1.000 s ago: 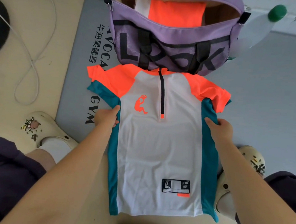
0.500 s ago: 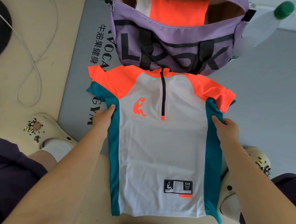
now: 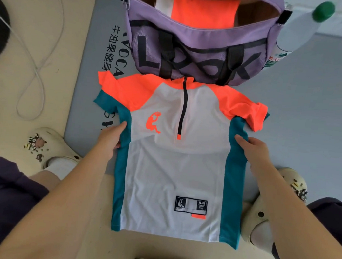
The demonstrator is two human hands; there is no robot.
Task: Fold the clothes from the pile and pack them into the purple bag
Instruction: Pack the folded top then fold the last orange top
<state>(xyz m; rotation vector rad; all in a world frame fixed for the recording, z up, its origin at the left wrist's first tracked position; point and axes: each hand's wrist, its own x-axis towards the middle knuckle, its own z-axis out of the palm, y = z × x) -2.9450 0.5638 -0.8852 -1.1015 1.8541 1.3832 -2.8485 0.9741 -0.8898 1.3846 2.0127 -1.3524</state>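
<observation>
A white shirt [image 3: 175, 170] with orange shoulders, teal side panels and a short black zip lies flat, front up, on the floor. My left hand [image 3: 109, 139] grips the teal left edge just below the sleeve. On the opposite side, my right hand [image 3: 253, 149] holds the teal right edge at the same height. Beyond the collar stands the purple bag [image 3: 196, 50], open at the top, with a folded orange and white garment [image 3: 200, 9] inside.
A grey gym mat [image 3: 94, 53] with black lettering lies under the bag and the shirt's top. A bottle with a green cap [image 3: 303, 25] sits in the bag's right side pocket. A white cable [image 3: 39, 63] loops on the left. My cream clogs [image 3: 49, 147] flank the shirt.
Both hands have slid slightly down and outward along the shirt's side edges, and the right sleeve is now a little bunched. The shirt stays flat.
</observation>
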